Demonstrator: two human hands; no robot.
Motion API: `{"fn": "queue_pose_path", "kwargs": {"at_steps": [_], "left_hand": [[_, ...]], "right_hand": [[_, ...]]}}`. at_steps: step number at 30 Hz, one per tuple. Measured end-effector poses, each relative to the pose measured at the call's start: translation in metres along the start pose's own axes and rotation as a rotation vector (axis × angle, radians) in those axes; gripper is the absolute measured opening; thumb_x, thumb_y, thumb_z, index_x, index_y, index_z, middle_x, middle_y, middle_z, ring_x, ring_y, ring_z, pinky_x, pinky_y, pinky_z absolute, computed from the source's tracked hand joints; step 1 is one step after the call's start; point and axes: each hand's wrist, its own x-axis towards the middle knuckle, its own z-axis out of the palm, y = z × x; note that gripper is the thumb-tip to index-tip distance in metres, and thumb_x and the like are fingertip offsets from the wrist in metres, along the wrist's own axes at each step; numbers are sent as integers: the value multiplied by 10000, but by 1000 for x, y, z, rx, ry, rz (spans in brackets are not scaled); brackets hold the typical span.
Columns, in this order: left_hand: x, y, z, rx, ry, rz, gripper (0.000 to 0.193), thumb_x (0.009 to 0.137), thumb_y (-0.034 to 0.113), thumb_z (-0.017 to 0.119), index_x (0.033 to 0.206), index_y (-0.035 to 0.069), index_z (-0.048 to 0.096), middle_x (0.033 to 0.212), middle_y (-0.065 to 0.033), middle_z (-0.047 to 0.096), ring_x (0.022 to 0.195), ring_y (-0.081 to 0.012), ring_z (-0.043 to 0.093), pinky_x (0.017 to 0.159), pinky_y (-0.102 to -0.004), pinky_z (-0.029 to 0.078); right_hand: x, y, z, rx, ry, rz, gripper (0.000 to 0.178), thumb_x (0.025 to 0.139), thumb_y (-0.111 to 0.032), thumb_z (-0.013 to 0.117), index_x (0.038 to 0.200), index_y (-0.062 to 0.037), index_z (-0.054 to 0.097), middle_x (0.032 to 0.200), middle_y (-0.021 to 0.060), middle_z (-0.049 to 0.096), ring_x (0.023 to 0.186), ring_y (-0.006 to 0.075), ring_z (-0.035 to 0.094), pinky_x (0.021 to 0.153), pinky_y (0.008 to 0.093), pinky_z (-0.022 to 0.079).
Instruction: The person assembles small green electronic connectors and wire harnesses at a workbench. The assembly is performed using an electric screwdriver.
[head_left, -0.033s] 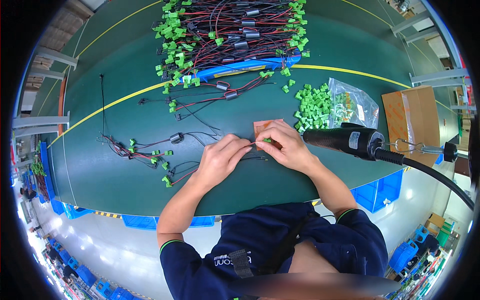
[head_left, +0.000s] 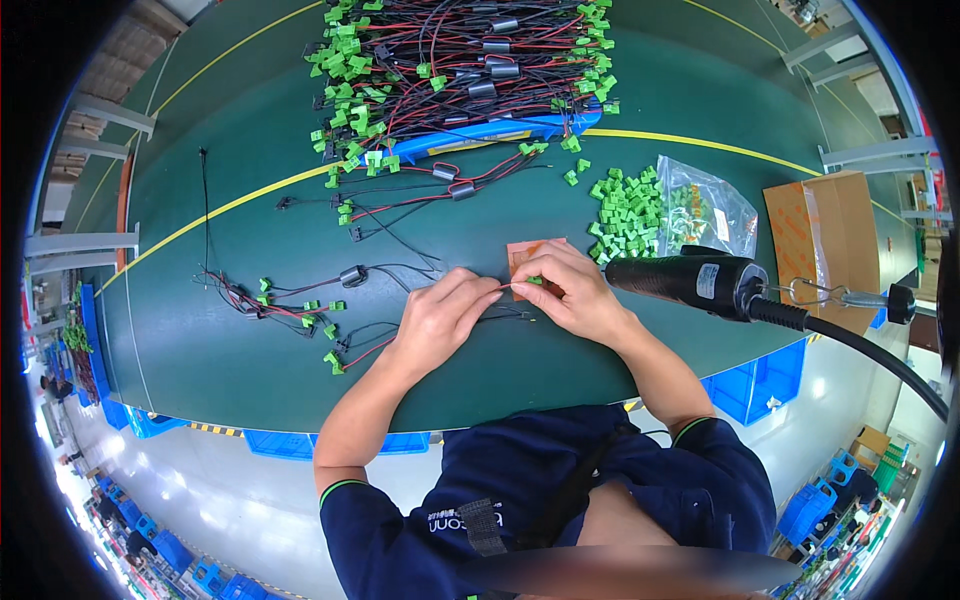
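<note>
Nothing visibly moved since the earlier frame; hands, wires and clips lie just as they did.

Landmark: the heap of green clips on the surface. Left hand, left of the heap and nearer the person: thumb and fingertips pinched on a red wire. Right hand, just on the heap's near-left side: fingertips closed about a single green clip, beside the wire's end. Whether the wire sits inside the clip: can't tell, fingers cover it. An orange pad shows partly behind the right hand, left of the heap.

Handling, by judgement: wire light, limp, springy over length; best pinched close to its end, or it will bow. Clip looks like small moulded plastic: near weightless, stiff, fairly smooth, so apt to skid from a fingertip; hold by its outer sides, keeping the slot free. Thin hinge parts, if any, could crack under a hard squeeze.

Further left of the heap, a loose harness with a grey cylinder; that lump is probably its heaviest part, so support it when lifting. Clear bag touching the heap's right side.
</note>
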Motion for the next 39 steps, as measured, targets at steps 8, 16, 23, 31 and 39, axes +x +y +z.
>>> {"fn": "queue_pose_path", "kwargs": {"at_steps": [8,16,23,31,39], "left_hand": [[-2,1,-4,-93,-43,-99,98,949,51,720,1019,-18,727,874,-112,680,682,-274,672,607,-385,542],[-1,2,-8,-265,-69,-229,72,942,28,713,976,-34,726,797,-96,659,666,-181,595,599,-309,458],[-1,3,-7,-246,-89,-205,71,942,40,710,964,-28,719,784,-94,644,647,-180,584,588,-315,453],[0,1,-7,-212,-108,-197,81,950,45,703,970,-34,706,796,-99,630,637,-191,583,583,-331,460],[2,3,-3,-9,-137,-150,71,960,108,677,960,39,693,843,-94,660,640,-315,657,580,-431,530]], "right_hand": [[-2,-10,-1,204,28,289,195,928,-10,736,1120,-37,719,1106,95,751,1100,282,720,920,365,565],[-7,2,2,128,49,110,274,918,-23,742,1184,-80,715,1186,106,733,997,277,736,847,362,591],[-7,-1,1,117,8,147,278,909,-27,750,1180,-78,714,1164,101,736,1002,286,732,815,361,597],[1,-3,-1,36,47,14,259,839,-9,800,1085,-61,738,1078,71,719,1022,283,709,827,371,577],[-2,-7,0,-151,5,-114,278,785,-19,822,1047,-47,733,1042,62,680,987,288,671,813,396,564]]}}
